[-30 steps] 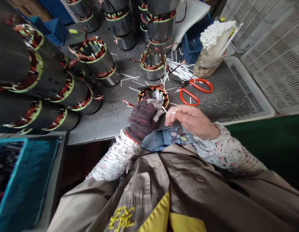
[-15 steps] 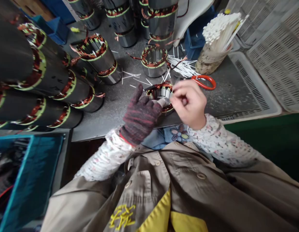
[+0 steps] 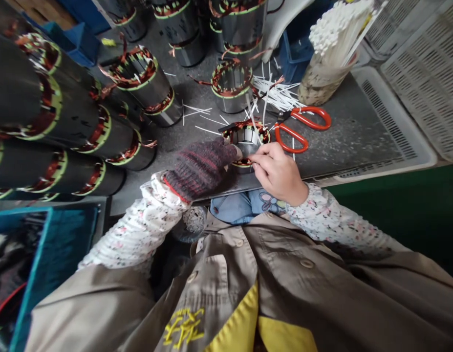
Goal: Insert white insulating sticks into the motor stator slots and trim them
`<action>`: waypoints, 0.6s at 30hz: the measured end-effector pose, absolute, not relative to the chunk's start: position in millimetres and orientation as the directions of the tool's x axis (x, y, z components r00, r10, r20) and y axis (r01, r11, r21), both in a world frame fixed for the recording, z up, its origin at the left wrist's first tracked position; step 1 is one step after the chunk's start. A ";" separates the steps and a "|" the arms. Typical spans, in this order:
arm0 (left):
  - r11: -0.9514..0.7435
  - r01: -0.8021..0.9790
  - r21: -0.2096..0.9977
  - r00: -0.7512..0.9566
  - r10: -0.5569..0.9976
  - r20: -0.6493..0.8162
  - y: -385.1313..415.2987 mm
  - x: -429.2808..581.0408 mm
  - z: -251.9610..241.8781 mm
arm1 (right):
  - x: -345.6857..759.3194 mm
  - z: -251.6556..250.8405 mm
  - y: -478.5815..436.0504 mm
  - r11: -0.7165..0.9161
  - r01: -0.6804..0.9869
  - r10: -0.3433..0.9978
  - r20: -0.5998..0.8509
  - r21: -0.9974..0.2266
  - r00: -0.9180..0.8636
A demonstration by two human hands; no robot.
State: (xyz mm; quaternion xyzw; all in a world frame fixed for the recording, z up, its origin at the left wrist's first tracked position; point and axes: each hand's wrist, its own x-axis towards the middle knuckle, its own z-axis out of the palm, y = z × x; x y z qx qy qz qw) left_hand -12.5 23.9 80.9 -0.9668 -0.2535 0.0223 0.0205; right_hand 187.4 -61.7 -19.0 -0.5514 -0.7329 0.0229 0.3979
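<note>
A small motor stator [image 3: 246, 138] with copper windings and a green rim stands near the front edge of the grey workbench [image 3: 343, 142]. My left hand [image 3: 200, 166], in a dark knitted glove, is wrapped round the stator's left side. My bare right hand [image 3: 277, 171] rests against its right side, fingers pinched together at the rim; thin white strips stick up from the stator just above them. What the pinch holds is too small to name.
Red-handled scissors [image 3: 303, 127] lie right of the stator. A jar of white strips [image 3: 327, 63] stands behind, loose strips [image 3: 275, 95] scattered beside it. Several larger stators [image 3: 138, 83] crowd the left and back. White perforated trays [image 3: 413, 83] right, a blue bin [image 3: 43, 264] lower left.
My right hand moved from in front of the bench up over the stator, then settled at its right rim. My gloved left hand shifted from fingers raised to wrapped round the stator.
</note>
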 end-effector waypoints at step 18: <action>-1.000 0.000 0.000 0.979 0.000 0.205 82.3 0.3 52.6 | 371.6 -33.8 85.8 0.110 0.747 0.539 0.671 -0.656 0.510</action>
